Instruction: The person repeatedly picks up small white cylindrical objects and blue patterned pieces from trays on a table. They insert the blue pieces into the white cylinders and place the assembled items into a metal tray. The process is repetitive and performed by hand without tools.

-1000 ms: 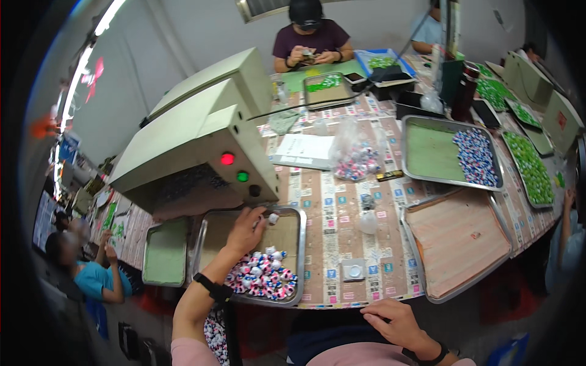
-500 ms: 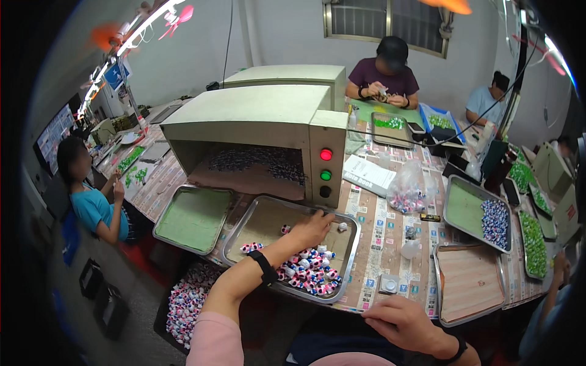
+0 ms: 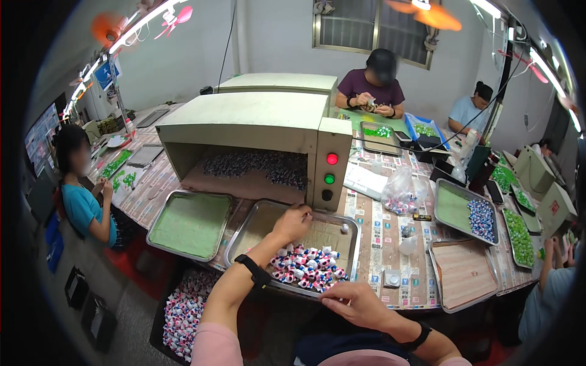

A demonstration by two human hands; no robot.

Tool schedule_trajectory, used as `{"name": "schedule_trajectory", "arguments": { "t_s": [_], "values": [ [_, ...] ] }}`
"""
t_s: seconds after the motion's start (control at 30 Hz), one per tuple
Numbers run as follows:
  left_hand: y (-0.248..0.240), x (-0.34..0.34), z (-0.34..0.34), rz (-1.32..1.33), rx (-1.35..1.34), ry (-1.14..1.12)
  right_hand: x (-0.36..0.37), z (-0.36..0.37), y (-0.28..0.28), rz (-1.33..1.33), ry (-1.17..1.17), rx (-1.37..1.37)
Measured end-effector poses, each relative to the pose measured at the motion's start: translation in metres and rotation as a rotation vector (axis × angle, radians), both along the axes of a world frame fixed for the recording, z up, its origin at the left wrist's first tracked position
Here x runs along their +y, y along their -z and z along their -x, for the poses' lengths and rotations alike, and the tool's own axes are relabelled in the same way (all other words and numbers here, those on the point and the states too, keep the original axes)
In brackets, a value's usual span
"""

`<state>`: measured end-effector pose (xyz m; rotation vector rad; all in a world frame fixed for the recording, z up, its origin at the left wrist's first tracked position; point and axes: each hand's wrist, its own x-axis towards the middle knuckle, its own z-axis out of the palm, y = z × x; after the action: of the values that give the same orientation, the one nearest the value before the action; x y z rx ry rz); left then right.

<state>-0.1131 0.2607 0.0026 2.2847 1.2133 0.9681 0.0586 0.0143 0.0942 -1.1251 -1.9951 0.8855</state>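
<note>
A metal tray (image 3: 232, 243) lined with brownish sheet lies before me, with a heap of small white, pink and blue figurines (image 3: 308, 267) in its near half. My left hand (image 3: 293, 223) is over the tray's far half, beyond the heap, with its fingers curled together. Anything inside those fingers is hidden. A lone whitish piece (image 3: 345, 229) sits near the tray's right wall. Close to the near right corner is my right hand (image 3: 357, 305), thumb and fingertips drawn together by the rim. I cannot make out anything between them.
Behind the tray stands a beige oven-like machine (image 3: 244, 116) with dark pieces inside. A green-lined tray (image 3: 188, 226) lies left; a bin of figurines (image 3: 186, 311) is below. To the right are a plastic bag (image 3: 401, 194), a small white box (image 3: 392, 279) and a brown-lined tray (image 3: 464, 274). Co-workers sit around.
My left hand has moved left and a little away from me. My right hand has come left to the tray's near corner. The small group at the tray's left no longer shows.
</note>
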Motion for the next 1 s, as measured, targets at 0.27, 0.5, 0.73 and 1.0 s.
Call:
{"name": "schedule_trajectory", "arguments": {
  "t_s": [0.27, 0.5, 0.73, 1.0],
  "values": [
    [-0.028, -0.005, -0.001, 0.806, -0.821, 0.012, 0.007, 0.001, 0.013, 0.253, 0.250, 0.229],
    [-0.070, -0.138, -0.043, 0.135, -0.570, 0.247, 0.037, 0.010, 0.027, 0.945, 0.273, 1.264],
    [-0.075, -0.172, -0.042, -0.146, -0.232, 0.375, 0.025, 0.009, 0.040, 1.060, 0.251, 1.652],
    [-0.093, -0.179, -0.033, -0.072, -0.240, 0.539, 0.026, 0.004, 0.033, 1.120, 0.338, 1.629]
  ]
}}
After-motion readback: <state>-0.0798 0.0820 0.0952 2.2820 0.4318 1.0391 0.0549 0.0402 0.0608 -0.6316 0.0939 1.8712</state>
